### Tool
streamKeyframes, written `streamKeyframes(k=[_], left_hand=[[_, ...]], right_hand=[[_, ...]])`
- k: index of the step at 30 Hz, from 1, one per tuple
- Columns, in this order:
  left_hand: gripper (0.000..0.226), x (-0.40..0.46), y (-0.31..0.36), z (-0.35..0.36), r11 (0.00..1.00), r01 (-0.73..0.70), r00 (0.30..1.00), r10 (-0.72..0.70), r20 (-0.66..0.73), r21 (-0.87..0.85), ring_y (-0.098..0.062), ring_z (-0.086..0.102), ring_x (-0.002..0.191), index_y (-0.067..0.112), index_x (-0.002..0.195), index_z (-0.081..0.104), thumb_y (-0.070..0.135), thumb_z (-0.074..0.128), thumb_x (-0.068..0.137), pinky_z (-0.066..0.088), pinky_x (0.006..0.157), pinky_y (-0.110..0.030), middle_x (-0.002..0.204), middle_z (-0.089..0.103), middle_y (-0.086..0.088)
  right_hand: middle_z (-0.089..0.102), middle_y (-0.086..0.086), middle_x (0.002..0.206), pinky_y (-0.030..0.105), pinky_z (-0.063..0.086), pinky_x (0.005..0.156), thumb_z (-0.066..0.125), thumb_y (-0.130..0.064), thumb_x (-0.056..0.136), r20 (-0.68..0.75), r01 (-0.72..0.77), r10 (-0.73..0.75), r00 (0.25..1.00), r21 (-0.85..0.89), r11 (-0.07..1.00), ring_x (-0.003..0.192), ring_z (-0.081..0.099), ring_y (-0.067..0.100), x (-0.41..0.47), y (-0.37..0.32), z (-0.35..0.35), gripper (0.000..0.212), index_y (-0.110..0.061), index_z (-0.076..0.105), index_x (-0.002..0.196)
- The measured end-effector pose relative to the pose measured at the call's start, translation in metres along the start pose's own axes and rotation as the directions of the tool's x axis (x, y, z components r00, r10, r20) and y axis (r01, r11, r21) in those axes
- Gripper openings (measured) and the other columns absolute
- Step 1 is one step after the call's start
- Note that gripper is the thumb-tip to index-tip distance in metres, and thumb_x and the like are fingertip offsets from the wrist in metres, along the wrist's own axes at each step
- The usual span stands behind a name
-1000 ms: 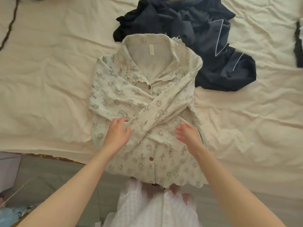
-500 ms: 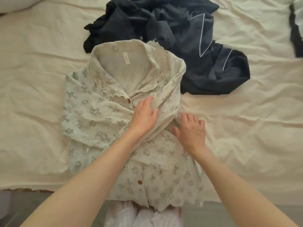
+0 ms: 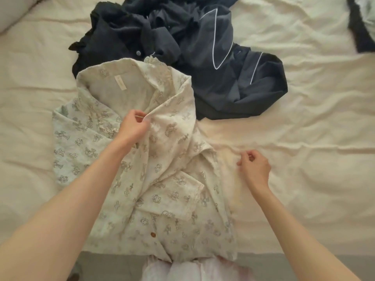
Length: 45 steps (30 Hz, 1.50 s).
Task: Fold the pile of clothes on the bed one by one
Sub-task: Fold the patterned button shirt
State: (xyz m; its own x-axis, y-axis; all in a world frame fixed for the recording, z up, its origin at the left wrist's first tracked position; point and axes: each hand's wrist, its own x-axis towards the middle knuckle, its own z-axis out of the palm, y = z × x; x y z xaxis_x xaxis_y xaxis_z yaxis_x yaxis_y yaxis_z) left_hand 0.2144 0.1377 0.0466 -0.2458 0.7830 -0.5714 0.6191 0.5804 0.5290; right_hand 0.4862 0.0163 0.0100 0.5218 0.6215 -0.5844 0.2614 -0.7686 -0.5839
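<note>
A cream shirt (image 3: 166, 179) printed with small grey figures lies face up on the bed, collar away from me, its front rumpled and one sleeve crossed over the chest. My left hand (image 3: 133, 127) pinches a raised fold of the shirt just below the collar. My right hand (image 3: 254, 168) is at the shirt's right side, fingers curled, pinching a thin pale edge of cloth that seems to belong to the shirt. Behind the shirt sits a crumpled pile of dark navy clothes (image 3: 213, 57) with white piping, partly under the collar.
The cream bed sheet (image 3: 314, 138) is wrinkled. Another dark garment (image 3: 359, 31) lies at the far right corner, a pale pillow (image 3: 12, 11) at the far left. The bed's near edge and grey floor (image 3: 113, 264) run along the bottom.
Both hands were pressing flat on the shirt's chest. Now the left has moved up and lifted a fold near the collar, and the right has slid out to the shirt's right side.
</note>
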Motion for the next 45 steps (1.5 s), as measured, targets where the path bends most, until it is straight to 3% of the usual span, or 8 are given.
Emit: streamKeyframes(k=[10,17,21,29,36,39,42,45], left_hand=[[0.030,0.033,0.075,0.047,0.878,-0.382,0.922,0.383,0.056,0.287,-0.011,0.053,0.094,0.023,0.113,0.058,0.039,0.061,0.087,0.045,0.081,-0.029,0.102,0.055,0.007],[0.018,0.066,0.085,0.040,0.996,-0.094,0.992,0.093,-0.083,-0.009,-0.009,0.047,0.064,0.013,0.093,0.056,0.017,0.039,0.095,0.039,0.057,-0.021,0.078,0.051,0.004],[0.035,0.069,0.080,0.036,0.957,0.061,0.992,-0.028,0.119,-0.285,-0.012,0.038,0.057,0.018,0.061,0.040,0.008,0.037,0.095,0.036,0.059,-0.028,0.061,0.040,0.002],[0.024,0.069,0.096,0.041,0.781,0.198,0.932,0.037,0.360,-0.593,-0.018,0.065,0.099,0.006,0.113,0.054,0.022,0.042,0.100,0.054,0.080,-0.032,0.112,0.065,-0.004],[0.034,0.072,0.112,0.054,0.999,0.039,0.925,-0.040,0.378,0.012,-0.009,0.057,0.074,0.016,0.088,0.059,0.049,0.056,0.088,0.045,0.061,-0.023,0.082,0.058,0.004],[0.022,0.075,0.106,0.067,0.983,-0.062,0.957,0.108,0.268,-0.174,-0.007,0.043,0.056,0.016,0.076,0.059,0.025,0.052,0.094,0.036,0.057,-0.023,0.063,0.045,0.005],[0.027,0.073,0.103,0.066,0.920,-0.003,0.960,0.113,0.256,-0.393,-0.006,0.062,0.086,0.010,0.120,0.061,0.014,0.048,0.097,0.052,0.071,-0.018,0.100,0.066,0.001],[0.035,0.065,0.088,0.059,0.972,-0.114,0.964,0.159,0.213,-0.206,-0.008,0.060,0.099,0.016,0.128,0.053,0.020,0.056,0.093,0.053,0.079,-0.022,0.114,0.060,0.004]], right_hand=[[0.066,0.028,0.103,0.053,0.047,0.092,0.053,-0.038,0.093,0.395,-0.370,0.261,0.881,0.231,0.900,0.097,0.063,0.040,-0.031,-0.058,0.054,0.056,0.016,0.056,0.108],[0.062,0.020,0.117,0.041,0.049,0.092,0.043,-0.009,0.098,0.587,-0.717,0.461,0.666,0.675,0.177,0.108,0.060,0.031,-0.006,-0.067,0.050,0.027,0.004,0.055,0.118],[0.057,0.019,0.127,0.045,0.043,0.100,0.040,-0.014,0.101,0.620,-0.701,0.437,0.652,0.712,0.036,0.119,0.054,0.032,0.007,-0.065,0.045,0.032,0.004,0.049,0.126],[0.063,0.010,0.086,0.031,0.052,0.059,0.046,-0.012,0.098,0.519,-0.656,0.455,0.723,0.721,0.221,0.075,0.060,0.020,-0.007,-0.051,0.059,0.017,-0.003,0.060,0.094],[0.072,0.010,0.100,0.038,0.051,0.086,0.053,-0.035,0.094,0.642,-0.705,0.311,0.701,0.691,0.162,0.100,0.064,0.024,-0.007,-0.043,0.056,0.032,-0.008,0.064,0.108],[0.068,0.011,0.109,0.039,0.050,0.089,0.053,-0.018,0.095,0.676,-0.719,0.291,0.676,0.693,0.060,0.103,0.062,0.025,0.005,-0.050,0.054,0.020,-0.007,0.064,0.107],[0.064,0.013,0.118,0.040,0.045,0.098,0.050,-0.014,0.096,0.682,-0.691,0.279,0.677,0.719,-0.082,0.112,0.058,0.028,0.011,-0.053,0.056,0.025,-0.004,0.061,0.117],[0.063,0.012,0.120,0.039,0.043,0.100,0.048,-0.023,0.097,0.662,-0.686,0.253,0.705,0.727,0.008,0.116,0.056,0.026,0.006,-0.050,0.059,0.030,-0.006,0.058,0.119]])
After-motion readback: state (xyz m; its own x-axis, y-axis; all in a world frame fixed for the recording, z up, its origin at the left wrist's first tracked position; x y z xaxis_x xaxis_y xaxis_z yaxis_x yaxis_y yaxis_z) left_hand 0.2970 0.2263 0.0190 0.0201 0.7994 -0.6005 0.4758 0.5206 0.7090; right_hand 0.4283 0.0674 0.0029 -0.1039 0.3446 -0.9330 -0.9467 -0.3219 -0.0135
